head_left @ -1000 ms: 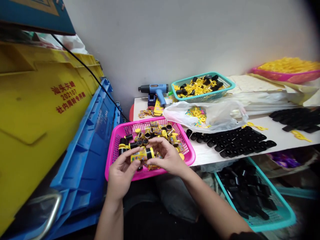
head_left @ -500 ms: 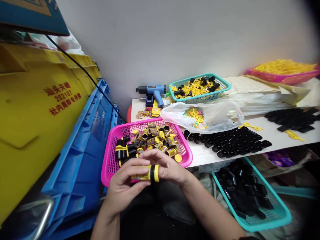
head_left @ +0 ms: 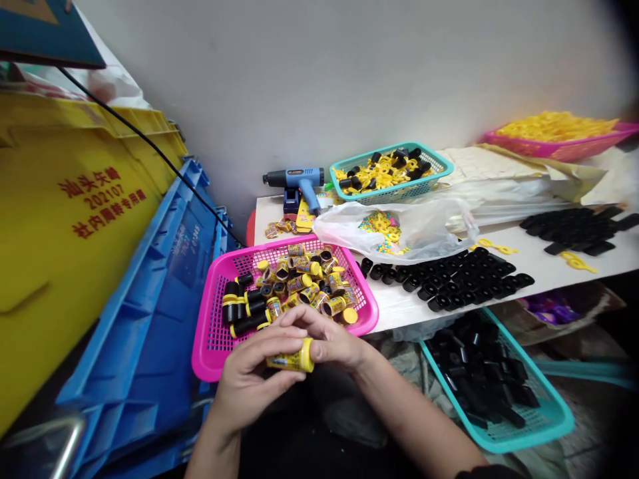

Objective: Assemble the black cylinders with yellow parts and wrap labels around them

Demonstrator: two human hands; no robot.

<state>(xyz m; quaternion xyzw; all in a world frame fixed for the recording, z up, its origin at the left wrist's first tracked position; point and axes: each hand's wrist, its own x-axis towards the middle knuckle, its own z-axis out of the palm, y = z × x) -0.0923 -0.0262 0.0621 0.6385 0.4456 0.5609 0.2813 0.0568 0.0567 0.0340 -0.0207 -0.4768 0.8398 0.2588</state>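
Note:
A small black tube with a yellow cap, wrapped in a printed yellow label sleeve point(head_left: 290, 360), lies sideways between my hands. My left hand point(head_left: 252, 362) is closed round the sleeved body, thumb below and fingers above. Against the capped end presses the thumb of my right hand point(head_left: 327, 339), whose fingers curl over behind the tube. The fingertips on the far side are hidden. Just beyond my hands stands a pink basket point(head_left: 204, 332). It holds several sleeved tubes point(head_left: 299, 283) and, at its left, bare black tubes with yellow caps point(head_left: 233, 303).
A blue heat gun point(head_left: 299, 178) lies behind the basket. Right of it are a teal basket point(head_left: 394, 196) of yellow and black parts and a plastic bag point(head_left: 439, 233). Rows of black tubes point(head_left: 464, 279) cover the table's front. Blue crates point(head_left: 134, 319) stand left; another teal basket point(head_left: 519, 436) sits lower right.
The sleeve now reaches the yellow cap, covering the black band that showed beside it before. My hands keep their hold, and the whole view has shifted slightly.

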